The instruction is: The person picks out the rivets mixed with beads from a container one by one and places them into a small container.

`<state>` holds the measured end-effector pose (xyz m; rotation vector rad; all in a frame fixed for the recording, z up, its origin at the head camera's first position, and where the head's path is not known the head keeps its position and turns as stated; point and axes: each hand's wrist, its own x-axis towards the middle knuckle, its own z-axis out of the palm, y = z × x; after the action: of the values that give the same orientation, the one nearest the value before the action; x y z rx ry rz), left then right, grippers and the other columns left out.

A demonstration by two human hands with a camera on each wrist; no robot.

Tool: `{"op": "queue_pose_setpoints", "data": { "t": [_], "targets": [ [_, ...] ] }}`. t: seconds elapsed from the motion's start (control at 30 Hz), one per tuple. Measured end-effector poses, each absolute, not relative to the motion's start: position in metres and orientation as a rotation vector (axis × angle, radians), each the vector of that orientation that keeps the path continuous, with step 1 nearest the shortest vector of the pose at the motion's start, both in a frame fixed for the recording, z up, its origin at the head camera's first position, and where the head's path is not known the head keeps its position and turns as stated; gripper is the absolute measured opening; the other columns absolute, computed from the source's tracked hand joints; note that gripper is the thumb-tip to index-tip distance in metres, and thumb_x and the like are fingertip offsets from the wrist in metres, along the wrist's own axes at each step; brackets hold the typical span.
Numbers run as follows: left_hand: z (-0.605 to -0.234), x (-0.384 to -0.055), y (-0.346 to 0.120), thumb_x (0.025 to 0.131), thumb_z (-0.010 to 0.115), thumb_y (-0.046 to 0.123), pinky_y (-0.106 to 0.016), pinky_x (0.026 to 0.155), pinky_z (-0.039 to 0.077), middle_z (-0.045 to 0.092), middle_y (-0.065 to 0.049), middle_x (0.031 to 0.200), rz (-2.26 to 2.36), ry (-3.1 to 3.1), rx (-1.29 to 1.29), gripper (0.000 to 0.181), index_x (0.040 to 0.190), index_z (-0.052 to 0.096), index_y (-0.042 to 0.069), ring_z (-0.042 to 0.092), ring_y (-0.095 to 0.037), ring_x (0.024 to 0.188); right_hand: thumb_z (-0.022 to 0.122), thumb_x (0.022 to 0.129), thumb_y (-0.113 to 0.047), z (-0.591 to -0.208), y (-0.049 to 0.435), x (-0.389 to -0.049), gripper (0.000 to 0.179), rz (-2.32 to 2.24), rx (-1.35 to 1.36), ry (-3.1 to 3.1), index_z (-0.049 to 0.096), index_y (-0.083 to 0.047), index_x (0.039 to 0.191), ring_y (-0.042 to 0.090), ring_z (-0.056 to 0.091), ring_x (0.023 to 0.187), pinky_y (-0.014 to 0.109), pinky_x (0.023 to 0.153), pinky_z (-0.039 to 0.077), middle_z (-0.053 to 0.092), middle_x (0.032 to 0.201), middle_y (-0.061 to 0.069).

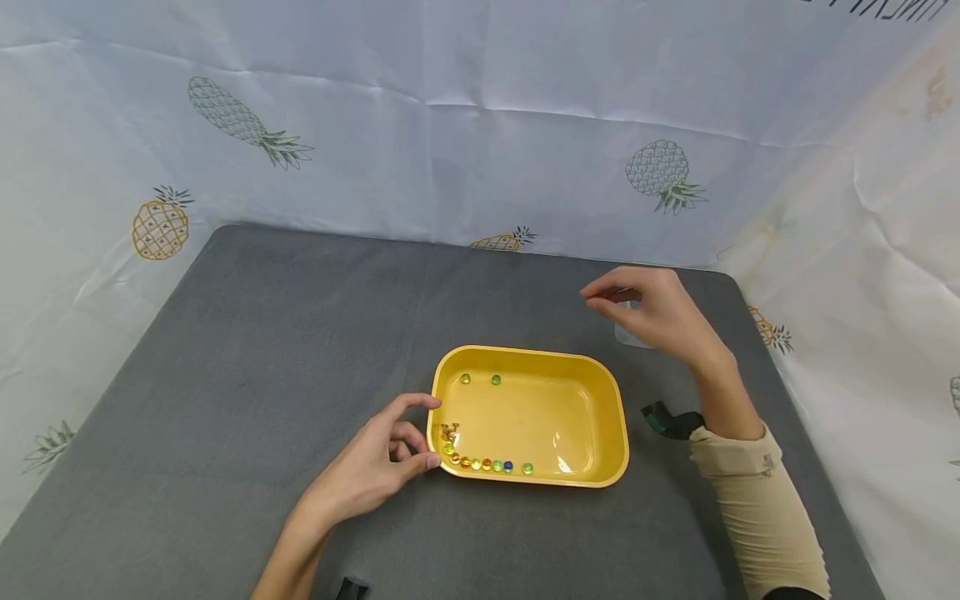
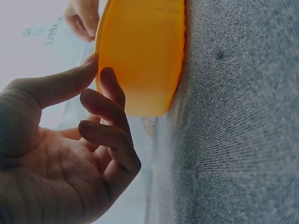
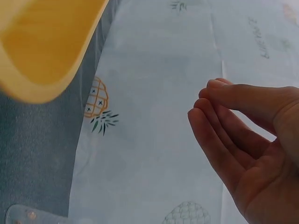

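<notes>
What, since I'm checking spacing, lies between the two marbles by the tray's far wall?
In the head view, only bare yellow tray lies between the left marble and the right marble.

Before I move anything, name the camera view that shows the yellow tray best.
The head view: it shows the yellow tray whole, its full rim and inside in sight. The left wrist view shows mainly its outer wall, cut off by the frame's top; the right wrist view shows only a part, upper left.

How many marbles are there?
10 visible in the yellow tray: one marble near the far wall's left end, another marble to its right, and eight marbles strung along the near wall from the left corner. Others may be hidden.
</notes>
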<state>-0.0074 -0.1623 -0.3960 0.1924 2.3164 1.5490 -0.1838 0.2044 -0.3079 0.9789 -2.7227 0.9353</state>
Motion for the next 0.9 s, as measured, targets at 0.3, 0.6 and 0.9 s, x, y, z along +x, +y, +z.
{"op": "queue_pose_setpoints", "data": {
  "t": [0.3, 0.6, 0.9],
  "targets": [
    [-0.396, -0.007, -0.163, 0.096, 0.082, 0.012, -0.024, 0.062, 0.047, 0.071, -0.003, 0.090, 1.555, 2.317, 0.199, 0.065, 0.153, 0.049, 0.012, 0.057, -0.010, 0.067, 0.081, 0.096, -0.003, -0.305, 0.186, -0.179, 0.019, 0.922, 1.106, -2.716, 0.083, -0.013, 0.112, 0.016, 0.077, 0.094, 0.023, 0.088, 0.062, 0.083, 0.108, 0.004],
    [-0.396, -0.006, -0.163, 0.096, 0.082, 0.012, -0.024, 0.062, 0.046, 0.071, -0.002, 0.090, 1.554, 2.317, 0.197, 0.065, 0.153, 0.049, 0.012, 0.057, -0.010, 0.068, 0.081, 0.095, -0.001, -0.307, 0.171, -0.180, 0.019, 0.968, 1.234, -2.689, 0.083, -0.011, 0.111, 0.015, 0.077, 0.093, 0.035, 0.088, 0.065, 0.082, 0.107, 0.005],
    [-0.397, -0.007, -0.163, 0.096, 0.082, 0.012, -0.024, 0.062, 0.046, 0.071, -0.002, 0.090, 1.554, 2.315, 0.205, 0.066, 0.153, 0.049, 0.012, 0.057, -0.009, 0.067, 0.081, 0.095, 0.000, -0.309, 0.152, -0.177, 0.021, 0.989, 1.365, -2.687, 0.083, -0.013, 0.111, 0.013, 0.075, 0.094, 0.036, 0.088, 0.065, 0.081, 0.107, 0.000]
  ]
}}
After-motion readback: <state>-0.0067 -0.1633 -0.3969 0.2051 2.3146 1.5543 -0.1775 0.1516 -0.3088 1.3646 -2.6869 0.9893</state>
